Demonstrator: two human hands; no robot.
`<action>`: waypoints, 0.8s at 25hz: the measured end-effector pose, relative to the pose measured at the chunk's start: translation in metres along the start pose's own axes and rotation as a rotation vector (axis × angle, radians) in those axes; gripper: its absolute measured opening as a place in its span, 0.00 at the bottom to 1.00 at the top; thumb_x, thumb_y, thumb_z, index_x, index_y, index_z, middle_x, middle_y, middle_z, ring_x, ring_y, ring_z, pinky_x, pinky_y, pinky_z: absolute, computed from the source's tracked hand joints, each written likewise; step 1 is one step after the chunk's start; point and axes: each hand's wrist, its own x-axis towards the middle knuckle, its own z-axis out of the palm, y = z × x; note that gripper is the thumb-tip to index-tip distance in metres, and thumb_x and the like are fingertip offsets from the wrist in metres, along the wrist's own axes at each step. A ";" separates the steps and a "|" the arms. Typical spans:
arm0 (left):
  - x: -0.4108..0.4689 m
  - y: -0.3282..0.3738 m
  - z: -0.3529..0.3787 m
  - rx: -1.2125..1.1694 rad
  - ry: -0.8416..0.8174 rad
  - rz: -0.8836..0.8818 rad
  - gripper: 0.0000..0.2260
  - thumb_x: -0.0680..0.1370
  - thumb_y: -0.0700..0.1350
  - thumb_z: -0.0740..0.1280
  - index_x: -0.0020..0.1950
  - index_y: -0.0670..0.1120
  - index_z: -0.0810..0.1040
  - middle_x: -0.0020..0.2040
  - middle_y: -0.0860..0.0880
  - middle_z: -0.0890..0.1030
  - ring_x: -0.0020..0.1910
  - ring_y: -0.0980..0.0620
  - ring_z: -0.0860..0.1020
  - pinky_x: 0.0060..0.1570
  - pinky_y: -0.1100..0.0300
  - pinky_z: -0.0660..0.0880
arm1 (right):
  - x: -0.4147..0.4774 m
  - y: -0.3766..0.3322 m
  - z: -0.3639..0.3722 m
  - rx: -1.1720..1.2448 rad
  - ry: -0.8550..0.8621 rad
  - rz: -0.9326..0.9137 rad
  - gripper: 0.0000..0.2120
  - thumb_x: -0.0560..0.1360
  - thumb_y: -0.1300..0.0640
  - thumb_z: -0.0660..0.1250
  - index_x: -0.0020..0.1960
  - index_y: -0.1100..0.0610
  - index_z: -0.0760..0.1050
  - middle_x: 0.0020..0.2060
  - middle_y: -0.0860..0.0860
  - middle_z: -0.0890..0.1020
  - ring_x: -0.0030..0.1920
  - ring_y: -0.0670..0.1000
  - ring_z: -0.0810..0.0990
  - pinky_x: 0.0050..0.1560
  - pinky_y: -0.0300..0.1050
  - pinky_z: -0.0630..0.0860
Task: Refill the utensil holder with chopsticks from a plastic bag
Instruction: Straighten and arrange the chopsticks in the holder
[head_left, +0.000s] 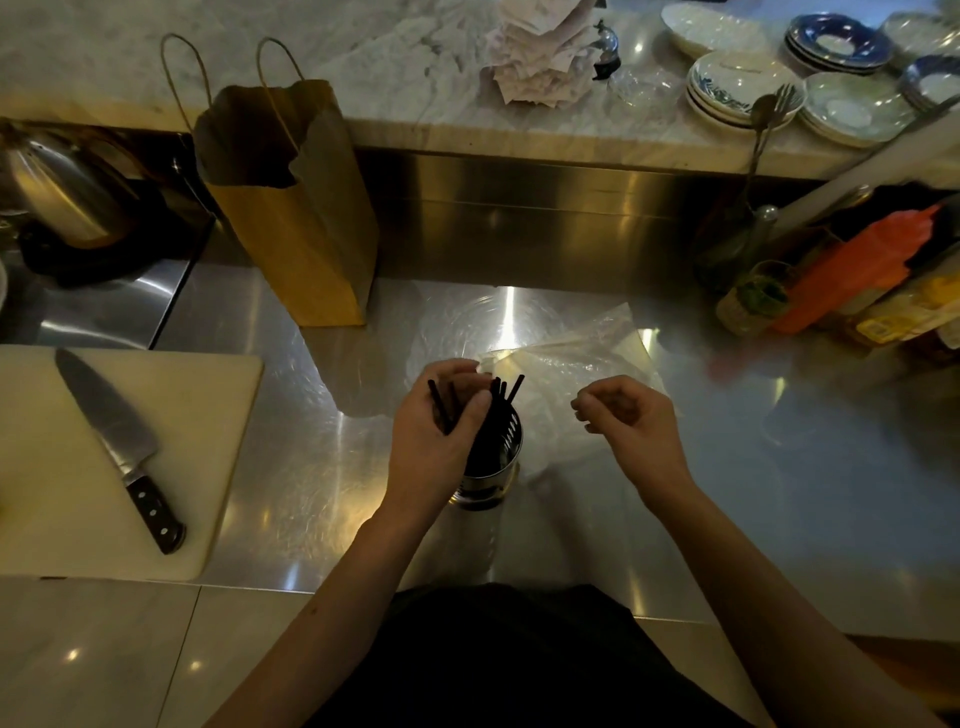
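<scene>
1. A steel kettle (62, 187) sits on a dark base at ten o'clock of the view.
2. A pale cutting board (218, 467) lies at nine o'clock. A knife (111, 431) rests on it, with its tip toward eleven o'clock and its black handle toward five.
3. A brown paper bag (306, 249) stands upright at eleven o'clock, with its mouth open.
4. The left hand (436, 441) is just below the view's centre. Its fingers are curled round a few black chopsticks (440, 410), whose tops point toward eleven o'clock.
5. The utensil holder (501, 457), a slotted steel cylinder, stands upright on the steel counter (311, 467) near the centre, and the left hand is against its nine o'clock side. The other chopsticks (514, 389) stand inside it, their tips above the rim and leaning toward one o'clock.
6. The plastic bag (571, 358) is clear and lies flat on the counter from the holder's twelve to two o'clock. Its contents cannot be made out.
7. The right hand (623, 421) hovers at the holder's three o'clock, apart from it. Its fingers are loosely curled, and nothing is visible in them.
8. Stacked plates (737, 88) sit at one o'clock, and an orange bottle (852, 270) is at three.
</scene>
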 end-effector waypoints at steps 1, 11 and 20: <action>-0.001 0.002 0.000 -0.021 0.027 0.027 0.13 0.78 0.42 0.68 0.61 0.49 0.74 0.54 0.52 0.83 0.56 0.58 0.80 0.58 0.60 0.77 | 0.001 0.003 -0.002 0.002 0.007 0.009 0.02 0.75 0.62 0.68 0.47 0.59 0.80 0.41 0.52 0.85 0.42 0.51 0.85 0.46 0.47 0.82; 0.003 -0.031 0.001 0.733 -0.092 0.235 0.18 0.82 0.47 0.58 0.71 0.44 0.70 0.73 0.47 0.69 0.74 0.48 0.64 0.72 0.46 0.63 | 0.030 0.033 -0.026 -0.160 -0.039 0.030 0.03 0.76 0.59 0.67 0.49 0.56 0.79 0.43 0.51 0.84 0.44 0.46 0.84 0.50 0.42 0.81; -0.012 -0.019 0.021 0.912 0.085 0.156 0.22 0.82 0.46 0.57 0.75 0.41 0.64 0.74 0.42 0.67 0.74 0.44 0.63 0.72 0.46 0.61 | 0.155 0.064 -0.006 -0.839 -0.504 -0.234 0.28 0.76 0.56 0.67 0.73 0.56 0.62 0.72 0.57 0.68 0.71 0.58 0.67 0.70 0.51 0.65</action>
